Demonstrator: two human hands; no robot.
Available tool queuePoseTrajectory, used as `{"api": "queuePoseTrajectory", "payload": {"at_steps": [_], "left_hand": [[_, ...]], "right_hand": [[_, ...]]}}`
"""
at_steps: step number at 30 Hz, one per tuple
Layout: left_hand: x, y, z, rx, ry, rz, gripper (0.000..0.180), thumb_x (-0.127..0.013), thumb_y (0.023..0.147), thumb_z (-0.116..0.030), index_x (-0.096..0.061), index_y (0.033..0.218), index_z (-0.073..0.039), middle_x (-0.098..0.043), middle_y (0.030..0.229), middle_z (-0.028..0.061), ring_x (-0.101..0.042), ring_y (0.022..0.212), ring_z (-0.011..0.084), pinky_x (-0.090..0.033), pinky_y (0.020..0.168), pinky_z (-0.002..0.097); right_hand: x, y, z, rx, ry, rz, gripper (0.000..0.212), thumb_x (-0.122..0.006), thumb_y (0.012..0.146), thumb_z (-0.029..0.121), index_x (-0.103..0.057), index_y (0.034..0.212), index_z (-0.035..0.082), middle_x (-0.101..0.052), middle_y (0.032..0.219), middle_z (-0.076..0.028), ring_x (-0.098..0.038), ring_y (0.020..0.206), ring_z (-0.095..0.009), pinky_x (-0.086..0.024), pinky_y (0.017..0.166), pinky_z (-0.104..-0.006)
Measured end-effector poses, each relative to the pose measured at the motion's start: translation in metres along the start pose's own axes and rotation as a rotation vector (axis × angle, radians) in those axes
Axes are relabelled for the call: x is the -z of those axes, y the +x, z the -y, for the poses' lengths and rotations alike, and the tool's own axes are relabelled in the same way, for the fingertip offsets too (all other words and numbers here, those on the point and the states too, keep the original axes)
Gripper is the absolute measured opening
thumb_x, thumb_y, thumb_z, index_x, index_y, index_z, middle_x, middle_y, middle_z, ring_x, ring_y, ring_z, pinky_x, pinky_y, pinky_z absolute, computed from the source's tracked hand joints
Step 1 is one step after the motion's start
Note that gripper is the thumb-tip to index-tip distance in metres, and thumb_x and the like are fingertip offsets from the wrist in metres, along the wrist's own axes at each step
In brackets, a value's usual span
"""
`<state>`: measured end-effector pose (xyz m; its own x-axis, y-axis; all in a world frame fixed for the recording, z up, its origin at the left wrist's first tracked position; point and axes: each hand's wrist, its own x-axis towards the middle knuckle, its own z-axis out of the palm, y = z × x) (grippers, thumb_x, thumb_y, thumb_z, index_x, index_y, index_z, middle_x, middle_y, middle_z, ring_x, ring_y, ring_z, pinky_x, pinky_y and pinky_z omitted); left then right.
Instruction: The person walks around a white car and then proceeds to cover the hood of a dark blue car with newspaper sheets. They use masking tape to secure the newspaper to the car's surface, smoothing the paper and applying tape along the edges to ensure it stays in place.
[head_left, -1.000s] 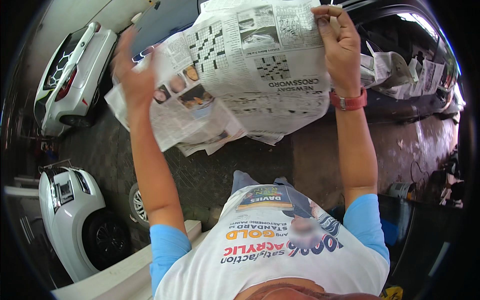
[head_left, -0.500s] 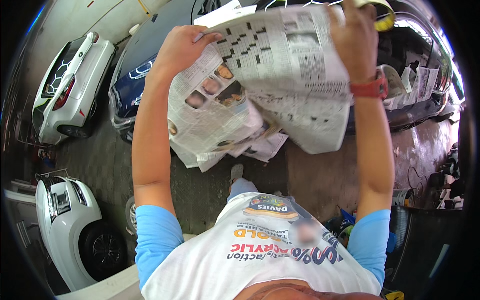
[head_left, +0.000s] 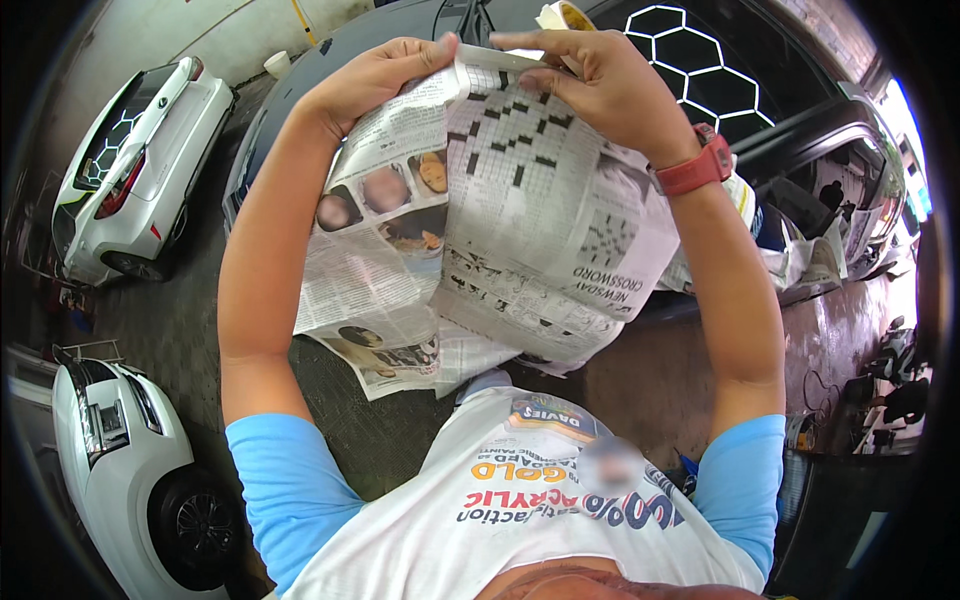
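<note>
A newspaper sheet point(head_left: 545, 215) with a crossword and small photos hangs in front of me, creased down its middle. My left hand point(head_left: 385, 75) pinches its top edge, thumb toward the middle. My right hand point(head_left: 615, 95) has thumb and curled fingers on the same edge, its index finger stretched toward the left hand. A roll of tape point(head_left: 572, 18) with a yellow core shows just beyond the right hand; whether the fingers touch it is hidden. A red watch point(head_left: 697, 168) is on my right wrist.
A dark car point(head_left: 365, 55) stands close ahead, hexagonal light reflections on its glass. More newspaper point(head_left: 835, 250) covers part of it at the right. Two white cars, one far left point(head_left: 140, 185) and one near left point(head_left: 125, 470), flank the dark tiled floor point(head_left: 180, 345). A cable point(head_left: 822, 390) lies at the right.
My right hand has swung left toward the left hand, and the tape roll has shifted left with it. The newspaper has come nearer, its right part folded inward and hanging lower.
</note>
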<state>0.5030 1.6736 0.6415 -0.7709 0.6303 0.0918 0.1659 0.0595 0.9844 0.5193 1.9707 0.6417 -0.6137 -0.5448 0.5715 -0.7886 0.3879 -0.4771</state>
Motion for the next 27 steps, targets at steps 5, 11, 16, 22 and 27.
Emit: {"api": "queuePoseTrajectory", "payload": {"at_steps": [5, 11, 16, 22, 27], "left_hand": [[0.042, 0.019, 0.023, -0.036, -0.075, -0.111, 0.037, -0.066, 0.11, -0.039, -0.078, 0.106, -0.004, -0.076, 0.085, -0.0013, -0.064, 0.064, 0.0021, -0.052, 0.057, 0.0214], [0.056, 0.049, 0.04, -0.073, -0.134, -0.019, 0.031, -0.065, 0.111, -0.031, -0.078, 0.116, -0.003, -0.079, 0.094, 0.0009, -0.069, 0.071, 0.0032, -0.056, 0.062, 0.0205], [0.076, 0.065, 0.043, -0.034, -0.017, 0.146, 0.029, -0.065, 0.11, -0.03, -0.078, 0.118, -0.005, -0.079, 0.098, -0.0006, -0.069, 0.079, 0.0047, -0.058, 0.072, 0.0247], [0.215, 0.056, 0.039, 0.102, 0.882, -0.384, 0.049, -0.057, 0.111, -0.043, -0.074, 0.117, 0.002, -0.072, 0.097, -0.0005, -0.062, 0.086, 0.0089, -0.052, 0.08, 0.029], [0.365, -0.043, 0.027, 0.216, 0.971, -0.892, 0.053, -0.055, 0.11, -0.046, -0.074, 0.129, 0.0, -0.078, 0.117, 0.0115, -0.069, 0.106, 0.0195, -0.051, 0.099, 0.0358]], "right_hand": [[-0.032, 0.035, -0.006, 0.207, -0.203, -0.188, 0.036, -0.077, 0.096, 0.018, -0.075, 0.132, 0.024, -0.076, 0.092, -0.01, -0.075, 0.083, -0.03, -0.06, 0.077, -0.0383], [-0.047, 0.058, -0.006, 0.388, -0.523, -0.082, 0.053, -0.085, 0.087, 0.019, -0.07, 0.138, 0.023, -0.073, 0.123, -0.009, -0.073, 0.11, -0.032, -0.06, 0.091, -0.0434], [-0.043, 0.074, -0.011, 0.256, -0.602, -0.005, 0.024, -0.083, 0.085, 0.014, -0.066, 0.101, 0.011, -0.068, 0.103, -0.007, -0.072, 0.099, -0.033, -0.058, 0.079, -0.0458], [0.006, 0.088, -0.025, -0.132, -0.561, 0.194, 0.015, -0.076, 0.086, 0.012, -0.066, 0.092, 0.003, -0.067, 0.084, -0.007, -0.064, 0.079, -0.023, -0.051, 0.074, -0.0375], [0.081, 0.08, -0.123, -0.577, -0.203, -0.172, 0.012, -0.075, 0.08, 0.014, -0.067, 0.079, 0.005, -0.062, 0.072, 0.0, -0.056, 0.069, -0.012, -0.045, 0.061, -0.0326]]}}
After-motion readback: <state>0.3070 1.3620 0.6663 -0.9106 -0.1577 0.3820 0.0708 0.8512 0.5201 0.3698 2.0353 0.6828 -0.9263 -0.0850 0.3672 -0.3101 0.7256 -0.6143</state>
